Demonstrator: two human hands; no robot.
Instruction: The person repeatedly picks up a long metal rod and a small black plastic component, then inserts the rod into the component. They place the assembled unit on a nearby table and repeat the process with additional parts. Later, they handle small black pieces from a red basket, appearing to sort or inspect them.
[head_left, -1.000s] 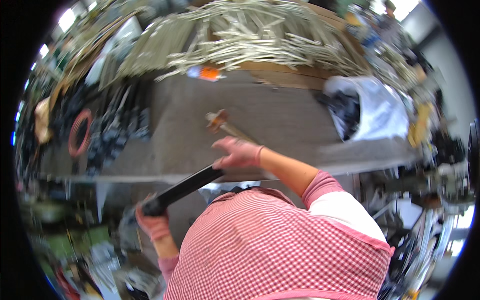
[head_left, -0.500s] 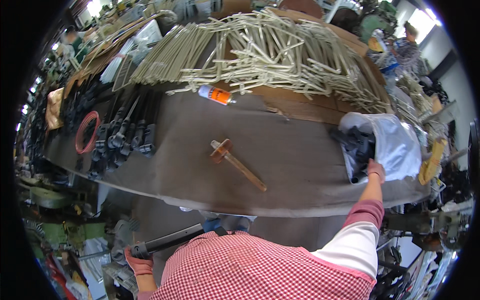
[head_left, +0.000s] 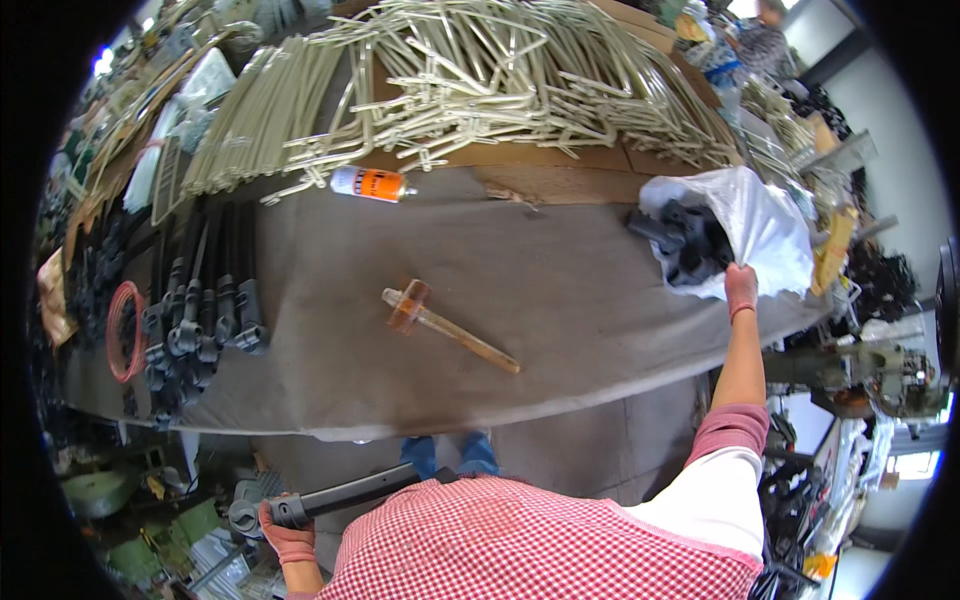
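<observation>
Right hand (head_left: 741,290) is closed, pinching the white plastic bag (head_left: 770,225) of black parts (head_left: 690,245) at the tabletop (head_left: 560,300) right edge; bag mouth is best held wide. Left hand (head_left: 288,530) is clamped around a black tube (head_left: 350,492) below the tabletop.

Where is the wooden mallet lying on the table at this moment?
In the head view, the wooden mallet lies alone near the middle of the grey table, between the row of black parts on the left and the white bag on the right.

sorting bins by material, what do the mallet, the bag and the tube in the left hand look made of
Mallet: wood handle, translucent amber head, probably plastic or rubber. Bag: thin white plastic film, crinkled and glossy. Tube: matte black, plastic or coated metal; cannot tell which.
</observation>
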